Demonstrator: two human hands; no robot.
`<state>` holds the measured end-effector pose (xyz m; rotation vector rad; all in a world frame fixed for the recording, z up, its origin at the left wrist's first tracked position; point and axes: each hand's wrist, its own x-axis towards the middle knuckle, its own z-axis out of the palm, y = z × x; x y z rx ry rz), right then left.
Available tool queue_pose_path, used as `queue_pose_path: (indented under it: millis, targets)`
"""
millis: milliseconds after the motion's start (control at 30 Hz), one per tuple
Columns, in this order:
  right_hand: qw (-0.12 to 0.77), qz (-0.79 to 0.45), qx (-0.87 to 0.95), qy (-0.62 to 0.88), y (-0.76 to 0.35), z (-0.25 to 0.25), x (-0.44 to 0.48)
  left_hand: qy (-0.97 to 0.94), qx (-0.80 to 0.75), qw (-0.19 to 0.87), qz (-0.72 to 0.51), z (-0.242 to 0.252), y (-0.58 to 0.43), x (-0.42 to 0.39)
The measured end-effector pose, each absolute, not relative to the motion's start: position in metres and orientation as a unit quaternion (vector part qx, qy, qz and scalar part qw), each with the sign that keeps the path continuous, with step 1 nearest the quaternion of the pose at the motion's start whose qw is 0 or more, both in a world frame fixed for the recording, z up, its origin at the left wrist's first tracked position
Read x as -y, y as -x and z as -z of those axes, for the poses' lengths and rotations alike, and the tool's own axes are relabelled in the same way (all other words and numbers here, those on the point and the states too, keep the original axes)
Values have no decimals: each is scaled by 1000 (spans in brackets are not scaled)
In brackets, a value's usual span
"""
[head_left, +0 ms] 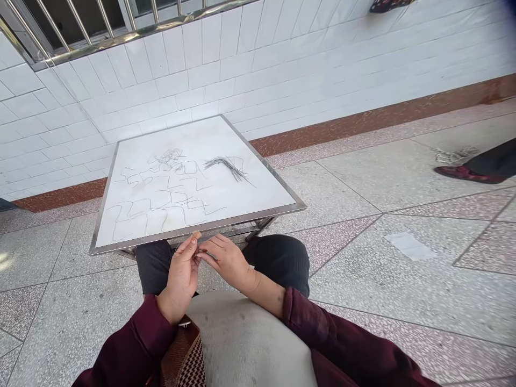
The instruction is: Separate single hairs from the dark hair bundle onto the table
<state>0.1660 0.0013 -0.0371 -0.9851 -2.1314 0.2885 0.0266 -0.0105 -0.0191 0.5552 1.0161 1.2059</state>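
My left hand (pixel 182 277) is closed in a pinch, thumb up, just in front of the table's near edge. A thin wire (pixel 176 246) shows faintly beside its fingers. Something tan, perhaps a wrap or tape, covers the tip of the thumb. My right hand (pixel 229 260) meets it from the right, its fingertips pinched at the same wire; the exact grip is partly hidden. On the white table (pixel 258 188) lie many thin bent wires (pixel 173 207), a loose tangle of wire (pixel 167 157) farther back, and a dark bundle of wires (pixel 231 165) bent in the middle.
The metal-rimmed table stands near a white tiled wall (pixel 169 86) with a barred window (pixel 88 27). My knees (pixel 282 263) are at its near edge. On the speckled floor lie a white paper (pixel 410 245) and a pale tangle (pixel 455 156), by another person's shoe (pixel 467 173).
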Motion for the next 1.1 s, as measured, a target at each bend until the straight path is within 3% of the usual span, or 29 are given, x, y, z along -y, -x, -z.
queue_pose_path:
  millis: [300, 1100]
  targets:
    - [314, -59, 835, 448, -159, 38, -1, -241, -471, 615, -585, 23, -35, 9]
    - [385, -245, 779, 431, -149, 56, 1, -235, -475, 563, -634, 27, -39, 0]
